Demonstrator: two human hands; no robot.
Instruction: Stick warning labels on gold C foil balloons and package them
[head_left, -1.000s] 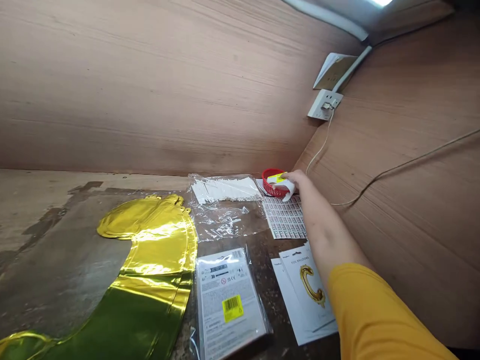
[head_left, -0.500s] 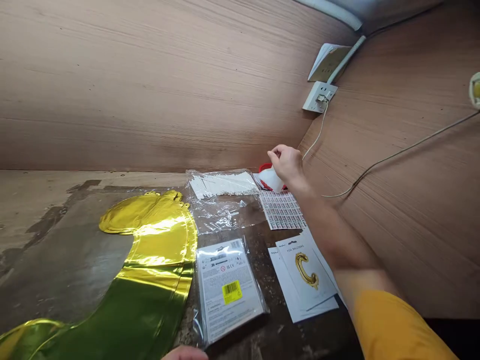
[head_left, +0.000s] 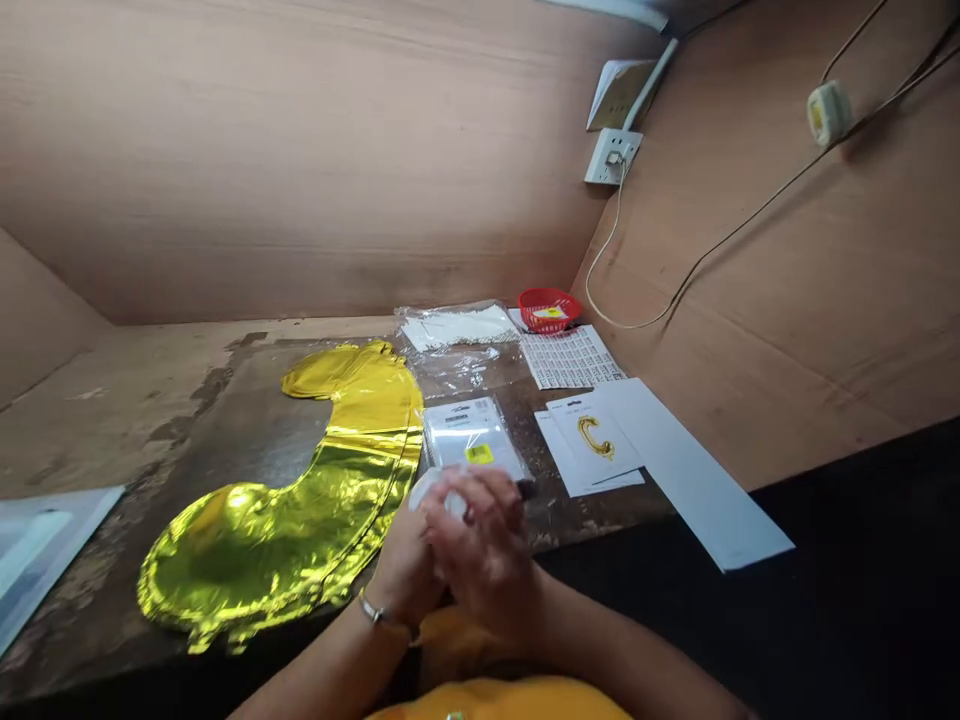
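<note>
Near the table's front edge, my left hand (head_left: 414, 565) and my right hand (head_left: 487, 545) are pressed together, fingers closed around each other. A small crumpled white sheet (head_left: 426, 486), perhaps tissue or thin plastic, shows between them; motion blur hides its kind. Just behind the hands lies a clear-wrapped pack (head_left: 469, 432) with a yellow barcode label. To their left a flat gold foil balloon (head_left: 367, 470) shaped like a C spreads across the table. On the right are white foil balloon cards (head_left: 592, 440) printed with a gold C.
At the back stand a red basket (head_left: 531, 312) and a clear bag of white sticks (head_left: 461, 328). A sticker sheet (head_left: 570, 358) and a long white sheet (head_left: 697, 480) lie to the right. A cable (head_left: 720, 240) runs along the right wall from a socket (head_left: 611, 158).
My right hand has come back from the red basket with the white sheet and met my left hand at the front. The view has shifted, showing more of the table.
</note>
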